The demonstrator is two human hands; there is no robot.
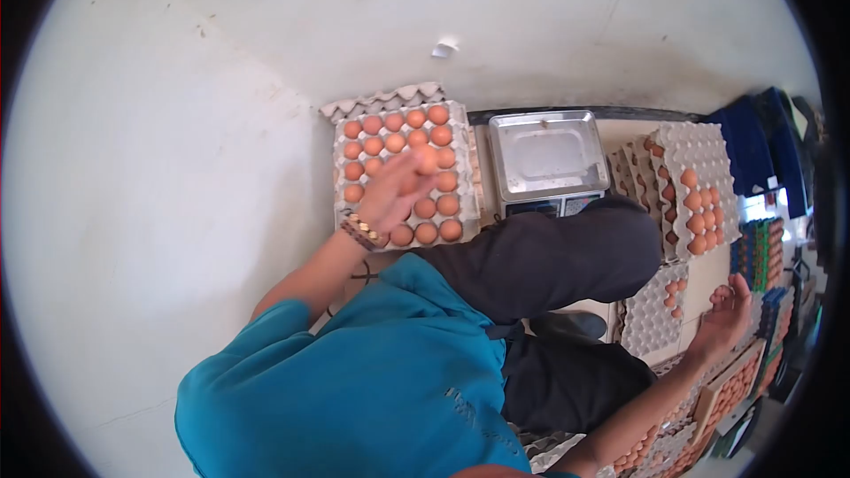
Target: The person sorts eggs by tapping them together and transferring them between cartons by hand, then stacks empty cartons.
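Observation:
My left hand (390, 190), with a bracelet at its wrist, is over a grey pulp tray (343, 205) of brown eggs. An egg (426, 158) lies between its thumb and fingers, looking brighter than those around it. The hand and forearm hide some eggs in the lower part of the tray. Away to the right, my right hand (726, 314) is held in the air, fingers loosely bent and apart, with nothing visible in it. Below it and to the left, a partly filled egg tray (651, 314) rests on the floor.
A scale with a metal pan (547, 158) stands right of the egg tray, near my knee (575, 248). Further right are stacked trays (699, 150) with eggs and a dark blue crate (748, 146). More egg trays (730, 389) sit at lower right. A white wall (177, 168) borders the left.

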